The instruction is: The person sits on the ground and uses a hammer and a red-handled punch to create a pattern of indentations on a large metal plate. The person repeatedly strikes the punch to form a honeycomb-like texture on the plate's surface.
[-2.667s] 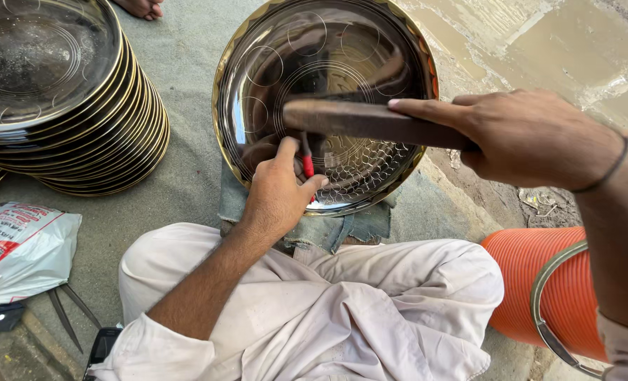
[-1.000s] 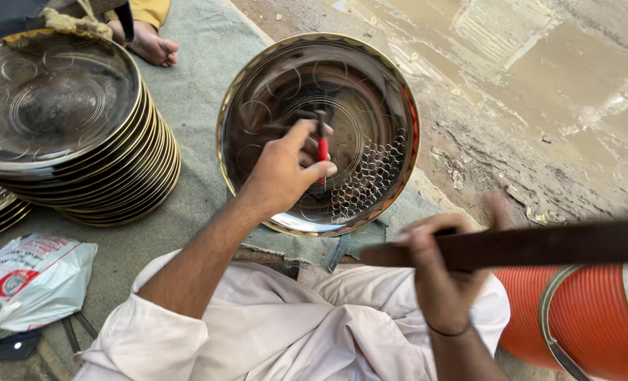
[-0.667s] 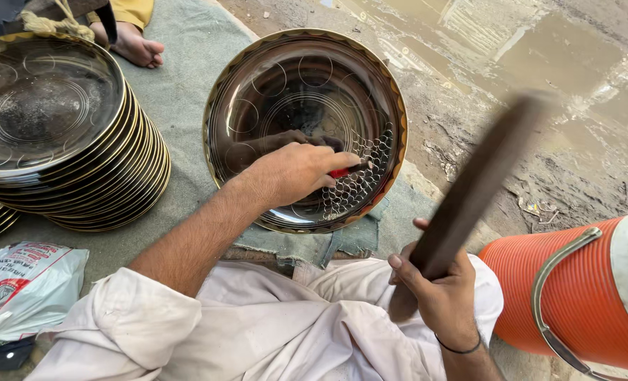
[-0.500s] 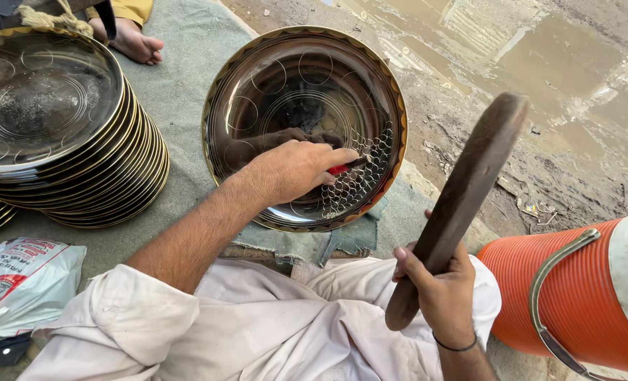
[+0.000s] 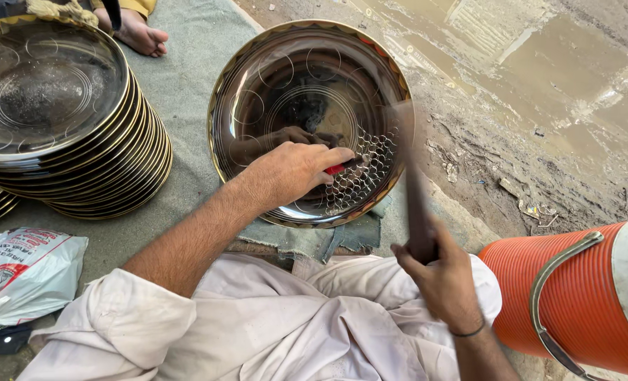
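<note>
Left of the tray (image 5: 257, 77) stands a stack of trays (image 5: 67, 141) on the cloth (image 5: 187, 70). Your left hand (image 5: 293, 173) pinches a red-handled punch (image 5: 336, 169) against the tray's patterned lower right. Right of the tray, your right hand (image 5: 441, 271) is clenched around a blurred mallet (image 5: 414, 190), beside the orange cooler (image 5: 575, 303).

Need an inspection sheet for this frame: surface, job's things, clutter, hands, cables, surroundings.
Surface: grey cloth over the ground.
Job's things: round metal tray with a scale pattern punched along its lower right; red-handled punch; dark wooden bat, blurred.
Clutter: tray stack; plastic bag; orange cooler.
Hands: left hand holds the punch on the tray; right hand grips the bat.
Cables: nothing seen.
Surroundings: wet muddy ground; another person's bare foot.
</note>
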